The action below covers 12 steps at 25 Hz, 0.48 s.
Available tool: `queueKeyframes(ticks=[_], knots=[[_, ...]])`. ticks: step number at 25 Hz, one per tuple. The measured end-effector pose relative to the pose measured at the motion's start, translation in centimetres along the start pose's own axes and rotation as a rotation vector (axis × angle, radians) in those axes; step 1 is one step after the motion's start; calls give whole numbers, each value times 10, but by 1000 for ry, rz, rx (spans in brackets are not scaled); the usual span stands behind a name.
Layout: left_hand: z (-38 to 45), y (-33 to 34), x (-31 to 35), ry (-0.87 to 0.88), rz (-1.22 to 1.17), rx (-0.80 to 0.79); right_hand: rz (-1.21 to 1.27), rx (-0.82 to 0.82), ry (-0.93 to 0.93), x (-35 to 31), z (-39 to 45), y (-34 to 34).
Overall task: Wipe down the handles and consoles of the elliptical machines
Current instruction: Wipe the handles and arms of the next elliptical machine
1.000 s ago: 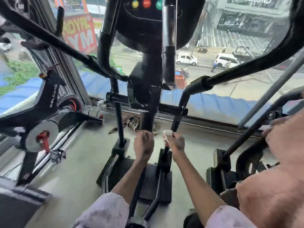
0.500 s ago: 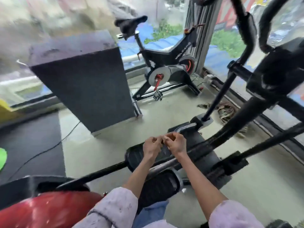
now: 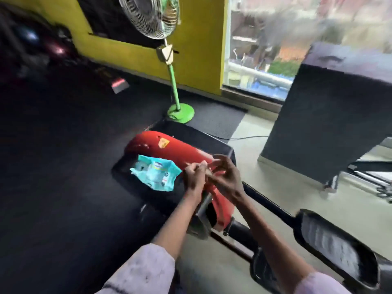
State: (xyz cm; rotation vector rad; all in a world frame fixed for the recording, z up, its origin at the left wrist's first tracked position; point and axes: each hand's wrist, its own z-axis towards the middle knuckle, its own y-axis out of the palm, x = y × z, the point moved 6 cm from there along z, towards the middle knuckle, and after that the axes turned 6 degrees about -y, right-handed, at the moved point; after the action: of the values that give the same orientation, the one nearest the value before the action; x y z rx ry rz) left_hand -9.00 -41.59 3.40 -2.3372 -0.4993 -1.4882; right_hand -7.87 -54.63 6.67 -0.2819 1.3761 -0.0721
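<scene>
Both hands, left (image 3: 194, 177) and right (image 3: 226, 179), pinch something small, blurred; wipes pack (image 3: 156, 174) lies crosswise.

Single head-worn view, angled down, close over both forearms.

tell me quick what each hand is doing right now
Left hand: fingers curled, pinching something small; blur hides what.
Right hand: fingers loosely bent, tips meeting the left hand; cannot tell if it holds anything.
</scene>
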Motion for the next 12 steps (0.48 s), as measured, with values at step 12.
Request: queueKeyframes(ticks=[12], knots=[[213, -418, 45, -61, -153, 403, 170, -577, 145, -46, 139, 480]])
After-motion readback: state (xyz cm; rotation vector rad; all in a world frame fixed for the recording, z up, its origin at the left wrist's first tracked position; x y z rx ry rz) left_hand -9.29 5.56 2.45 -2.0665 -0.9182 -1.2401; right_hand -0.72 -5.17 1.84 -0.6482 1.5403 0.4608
